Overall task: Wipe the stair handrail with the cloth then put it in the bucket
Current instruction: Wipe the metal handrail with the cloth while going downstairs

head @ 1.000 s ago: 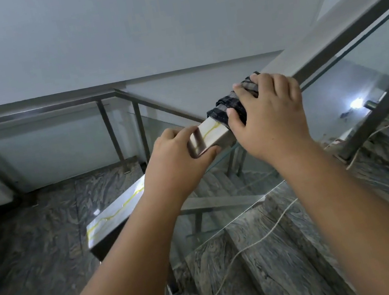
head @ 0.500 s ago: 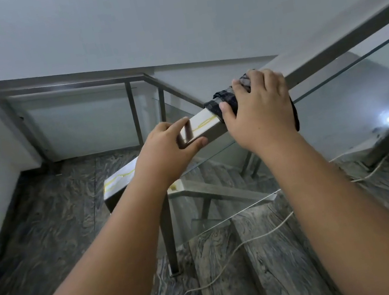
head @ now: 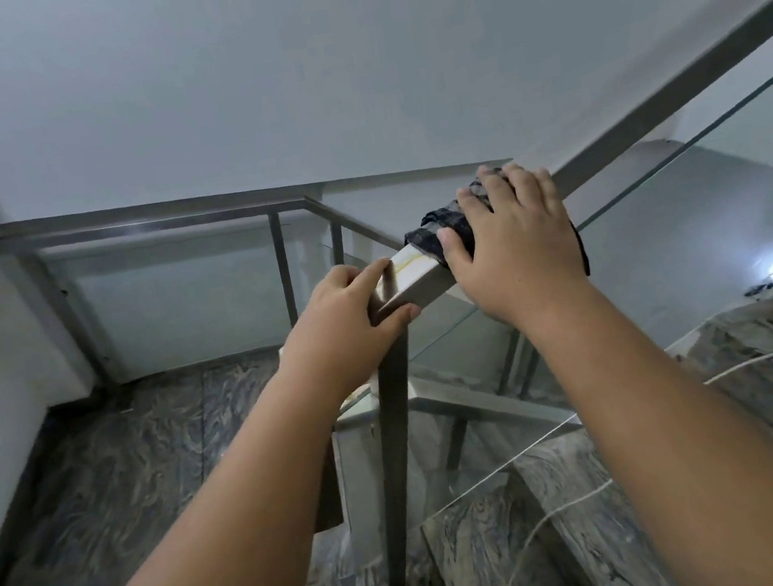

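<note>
A square steel handrail (head: 678, 86) slopes up to the right above a glass panel. Its lower end shows a pale top face with a yellowish streak (head: 408, 265). My left hand (head: 346, 323) grips that lower end, fingers over the top and thumb under it. My right hand (head: 517, 238) presses a dark checked cloth (head: 440, 226) onto the rail just above the left hand, fingers curled over it. Part of the cloth hangs down behind the right wrist. No bucket is in view.
A steel post (head: 396, 446) drops from the rail end to the marbled grey floor (head: 100, 498). Glass balustrade panels (head: 716, 183) and further rails (head: 144, 216) run round the landing. A thin white cord (head: 757, 356) lies across the steps on the right. White walls enclose the stairwell.
The view has tilted and shifted, so the rail's end post now shows below my hands. Both hands keep the same hold on rail and cloth, sitting nearer the rail's lower end.
</note>
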